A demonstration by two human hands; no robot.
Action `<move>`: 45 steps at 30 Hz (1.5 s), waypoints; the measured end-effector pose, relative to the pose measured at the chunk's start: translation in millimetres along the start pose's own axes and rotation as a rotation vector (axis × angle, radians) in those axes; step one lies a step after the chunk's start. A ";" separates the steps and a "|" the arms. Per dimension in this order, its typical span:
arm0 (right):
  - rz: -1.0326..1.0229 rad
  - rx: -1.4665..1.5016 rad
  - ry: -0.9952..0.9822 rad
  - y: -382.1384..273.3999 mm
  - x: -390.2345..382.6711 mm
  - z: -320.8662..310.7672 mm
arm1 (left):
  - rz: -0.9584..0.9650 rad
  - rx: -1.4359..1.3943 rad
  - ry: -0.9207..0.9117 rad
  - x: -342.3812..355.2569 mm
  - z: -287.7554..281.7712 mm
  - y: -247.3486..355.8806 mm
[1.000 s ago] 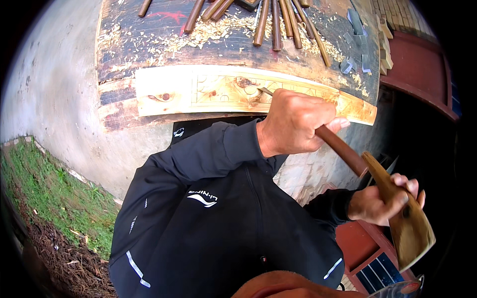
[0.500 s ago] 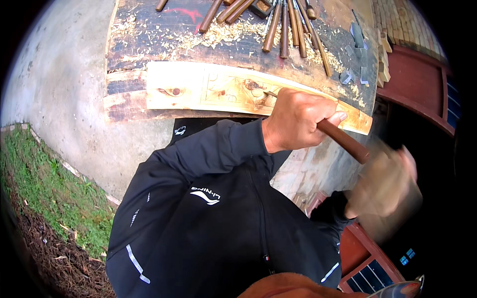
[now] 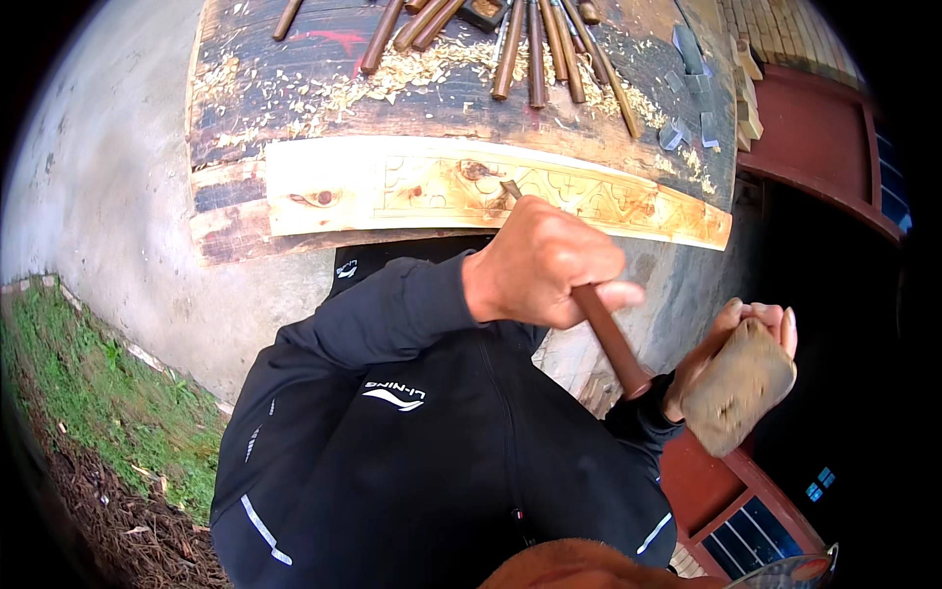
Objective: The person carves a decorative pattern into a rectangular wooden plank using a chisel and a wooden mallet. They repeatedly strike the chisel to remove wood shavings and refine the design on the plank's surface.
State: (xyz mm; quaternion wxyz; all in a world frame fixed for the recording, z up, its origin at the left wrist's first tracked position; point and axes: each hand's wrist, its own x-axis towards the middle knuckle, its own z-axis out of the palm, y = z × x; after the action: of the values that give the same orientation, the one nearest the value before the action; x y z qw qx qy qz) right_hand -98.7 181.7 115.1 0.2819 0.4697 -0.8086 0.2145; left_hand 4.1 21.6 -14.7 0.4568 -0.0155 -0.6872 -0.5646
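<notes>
My left hand [image 3: 549, 260] is closed round a carving chisel [image 3: 615, 344], its brown wooden handle sticking out toward me. The chisel's metal tip is at the face of a long pale wooden board [image 3: 329, 177], just below a dark knot. Curved outlines and shallow carving mark the board, which lies along the near edge of the bench. At the right, apart from the chisel's end, my right hand [image 3: 702, 358] grips a worn, block-shaped wooden mallet [image 3: 741, 388]. The mallet's dented face is toward me and hides part of the hand.
Several wooden-handled tools [image 3: 536, 59] lie at the far side of the dark workbench [image 3: 235, 128], among wood shavings [image 3: 392, 79]. Grey curled strips [image 3: 675, 134] are at its right. Beyond stand stacked wood pieces [image 3: 748, 103]; grass [image 3: 98, 383] borders the concrete at left.
The mallet has swung back from the chisel's end and shows more sharply. My left hand and the chisel have shifted left and toward me, the handle now more steeply angled.
</notes>
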 end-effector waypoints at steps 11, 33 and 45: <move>0.134 0.220 0.048 22.8 -20.9 5.4 | -0.030 0.165 0.091 9.0 21.9 -6.4; 0.263 0.281 0.040 30.6 -9.4 14.9 | -0.016 0.085 -0.274 -4.1 19.1 -16.3; 0.323 0.283 0.251 30.6 20.3 0.9 | -0.130 0.239 0.282 34.0 55.6 -28.0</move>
State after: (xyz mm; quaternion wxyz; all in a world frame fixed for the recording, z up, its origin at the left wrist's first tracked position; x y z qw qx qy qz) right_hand -134.0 182.5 125.2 0.2736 0.3387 -0.7939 0.4245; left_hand -64.7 38.6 -11.0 0.5097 0.1623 -0.6781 -0.5040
